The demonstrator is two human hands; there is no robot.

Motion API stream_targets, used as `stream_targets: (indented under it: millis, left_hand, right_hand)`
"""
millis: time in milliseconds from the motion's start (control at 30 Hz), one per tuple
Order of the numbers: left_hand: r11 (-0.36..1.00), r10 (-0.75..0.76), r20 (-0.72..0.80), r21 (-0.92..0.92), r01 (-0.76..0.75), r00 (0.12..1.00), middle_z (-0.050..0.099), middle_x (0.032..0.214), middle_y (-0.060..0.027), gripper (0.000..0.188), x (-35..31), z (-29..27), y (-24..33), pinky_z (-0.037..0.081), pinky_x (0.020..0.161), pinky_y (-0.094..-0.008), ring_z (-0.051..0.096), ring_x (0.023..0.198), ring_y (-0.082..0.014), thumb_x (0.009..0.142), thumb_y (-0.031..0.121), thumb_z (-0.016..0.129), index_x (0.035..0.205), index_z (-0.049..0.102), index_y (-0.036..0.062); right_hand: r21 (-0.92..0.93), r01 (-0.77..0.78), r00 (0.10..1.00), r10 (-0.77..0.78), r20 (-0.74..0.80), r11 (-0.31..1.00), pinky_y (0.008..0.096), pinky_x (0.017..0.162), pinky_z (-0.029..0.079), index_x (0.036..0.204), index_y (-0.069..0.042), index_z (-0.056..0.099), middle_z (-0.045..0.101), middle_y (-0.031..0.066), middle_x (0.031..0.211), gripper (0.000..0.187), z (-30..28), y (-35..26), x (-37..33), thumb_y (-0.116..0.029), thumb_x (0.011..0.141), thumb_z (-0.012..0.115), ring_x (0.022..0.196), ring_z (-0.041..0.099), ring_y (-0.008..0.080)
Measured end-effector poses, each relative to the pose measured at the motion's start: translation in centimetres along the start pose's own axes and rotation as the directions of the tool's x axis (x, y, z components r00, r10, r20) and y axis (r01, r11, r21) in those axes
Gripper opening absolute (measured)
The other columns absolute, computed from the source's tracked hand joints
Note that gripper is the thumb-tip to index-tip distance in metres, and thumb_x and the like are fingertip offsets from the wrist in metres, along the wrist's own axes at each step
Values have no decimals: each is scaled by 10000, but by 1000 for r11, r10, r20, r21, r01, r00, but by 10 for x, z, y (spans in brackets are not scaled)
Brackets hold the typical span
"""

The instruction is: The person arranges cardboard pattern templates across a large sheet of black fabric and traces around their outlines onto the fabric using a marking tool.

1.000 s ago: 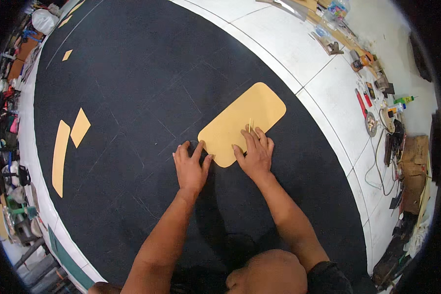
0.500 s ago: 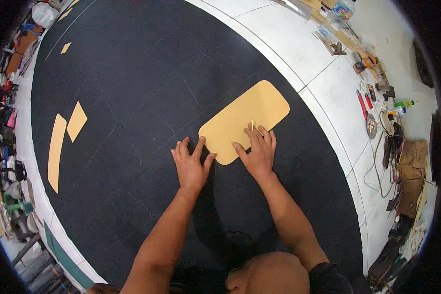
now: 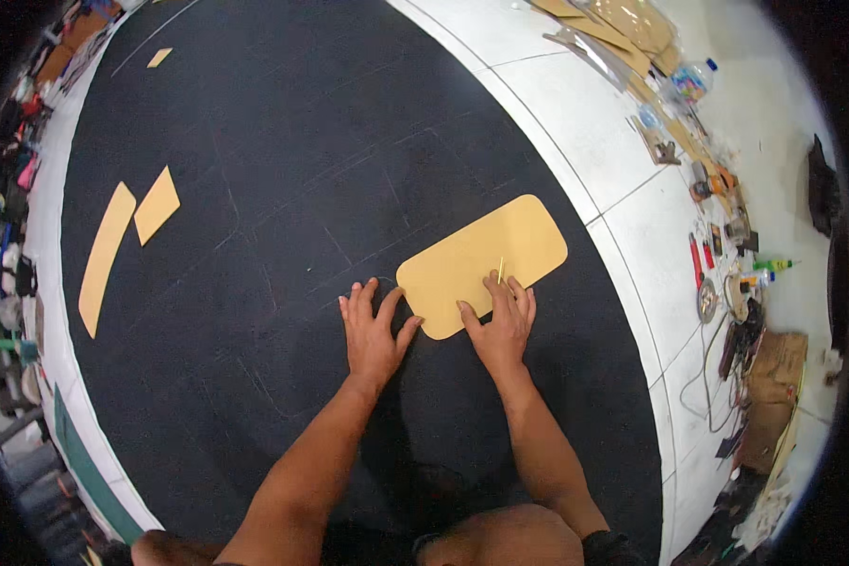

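Observation:
A tan, rounded rectangular template (image 3: 528, 236), apparently card, lies flat on a large black sheet (image 3: 292, 123). My left hand (image 3: 373, 330) is open, its fingers spread at the template's left end, the index and thumb touching the edge. On the template's near edge rests my right hand (image 3: 502, 325), thumb and fingers bent. A thin yellow stick (image 3: 501, 268) sticks up from between its fingers; its lower part is hidden, and its exact kind cannot be told. Faint pale lines mark the black sheet around the template.
Tan cut pieces, a long strip (image 3: 104, 264) and a diamond (image 3: 158, 208), lie on the sheet's left side. White floor tiles (image 3: 623, 203) border it. Tools, a bottle (image 3: 690, 83), cables and cardboard (image 3: 774, 377) line the right; mixed clutter (image 3: 9, 255) crowds the left.
The whole view has shifted and turned slightly clockwise. Both hands stay at the template's near left end, and the yellow stick remains in my right fingers.

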State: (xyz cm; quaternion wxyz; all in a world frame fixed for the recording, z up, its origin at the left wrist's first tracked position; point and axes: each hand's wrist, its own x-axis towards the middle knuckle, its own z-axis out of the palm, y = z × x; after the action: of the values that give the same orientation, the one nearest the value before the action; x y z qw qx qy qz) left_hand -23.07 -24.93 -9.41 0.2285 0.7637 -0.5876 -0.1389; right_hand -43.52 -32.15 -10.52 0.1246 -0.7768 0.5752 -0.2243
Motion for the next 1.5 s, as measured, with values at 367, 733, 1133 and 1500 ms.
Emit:
stream_targets:
  millis: [367, 733, 1133, 1500]
  left_hand:
    - [999, 35, -14, 7, -34, 999, 436, 1501, -246, 555, -1, 3, -2, 178, 1209, -657, 325, 1457, -476, 874, 410, 781, 1352, 641, 167]
    - [996, 90, -35, -18, -91, 995, 439, 1499, -263, 546, -1, 0, -1, 183, 1200, -667, 330, 1451, -486, 855, 371, 803, 1324, 655, 135]
    - [997, 70, 6, 35, -70, 998, 425, 1483, -270, 537, -1, -2, 6, 185, 1203, -656, 315, 1452, -493, 875, 339, 782, 1344, 637, 123]
    - [998, 53, 9, 34, -54, 999, 393, 1527, -272, 555, -1, 1, 0, 172, 1216, -642, 296, 1471, -489, 868, 321, 805, 1362, 624, 146]
  right_hand:
    - [4, -2, 1000, 2, 22, 1000, 570, 1190, 220, 1268, -38, 657, 636, 158, 1373, 558, -9, -3, 5, -377, 851, 805, 1374, 465, 361]
    - [10, -1, 1000, 0, 16, 1000, 580, 1177, 236, 1271, -70, 674, 673, 132, 1294, 550, -8, -2, 3, -403, 849, 793, 1371, 461, 347]
    - [38, -13, 998, 15, -63, 999, 573, 1163, 271, 1231, -77, 688, 693, 123, 1268, 541, -9, 0, 3, -405, 822, 819, 1319, 516, 336]
    - [35, -9, 997, 12, -73, 999, 572, 1160, 273, 1215, -72, 693, 702, 121, 1230, 537, -7, -1, 2, -420, 824, 813, 1312, 520, 335]
